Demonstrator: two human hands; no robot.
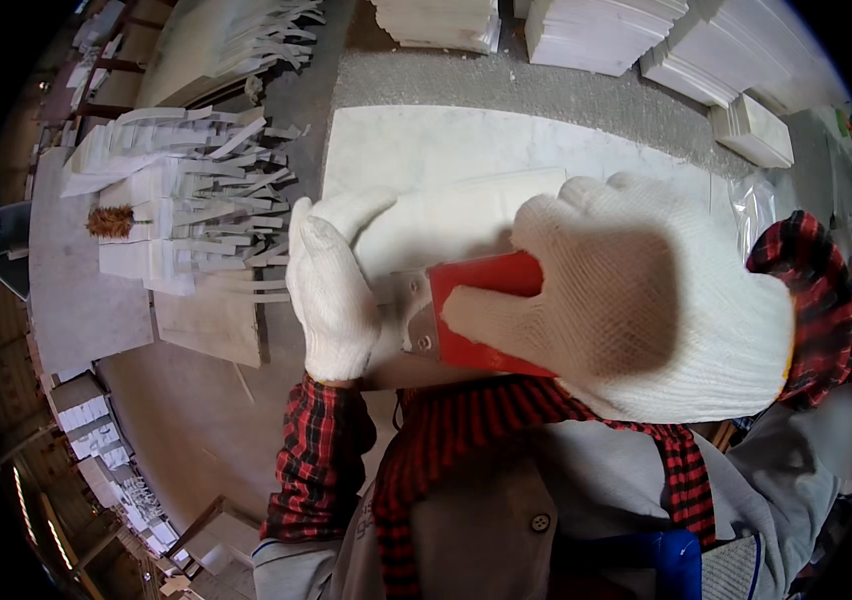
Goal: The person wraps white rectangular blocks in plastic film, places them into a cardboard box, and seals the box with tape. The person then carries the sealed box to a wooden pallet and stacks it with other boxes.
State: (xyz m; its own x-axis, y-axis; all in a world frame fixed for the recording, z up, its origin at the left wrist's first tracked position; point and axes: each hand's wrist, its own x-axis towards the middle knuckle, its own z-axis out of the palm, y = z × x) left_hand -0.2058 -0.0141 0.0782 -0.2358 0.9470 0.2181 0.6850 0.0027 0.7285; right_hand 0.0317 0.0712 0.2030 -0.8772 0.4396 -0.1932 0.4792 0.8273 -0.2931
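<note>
My right hand (pixel 636 290), in a white knitted glove, grips a flat red tool (pixel 486 285) with its thumb laid along the red face. A metal plate (pixel 418 315) with two rivets or screws is fixed to the tool's left end; its exact kind does not show. My left hand (pixel 331 285), gloved the same way, is at the left end of a white block or stack (pixel 456 215). Its fingers are stretched out and apart, one reaching over the block's top. The right hand hides part of the block. Beneath it lies a pale marbled slab (pixel 416 135).
White stacks (pixel 596 30) stand along the far side of the grey worktop (pixel 526 90). Clear plastic (pixel 752 205) lies at the right. To the left, pieces with loose strips (pixel 216 190) sit beside a brown bristly brush (pixel 111 222). Brown floor (pixel 176 410) shows at lower left.
</note>
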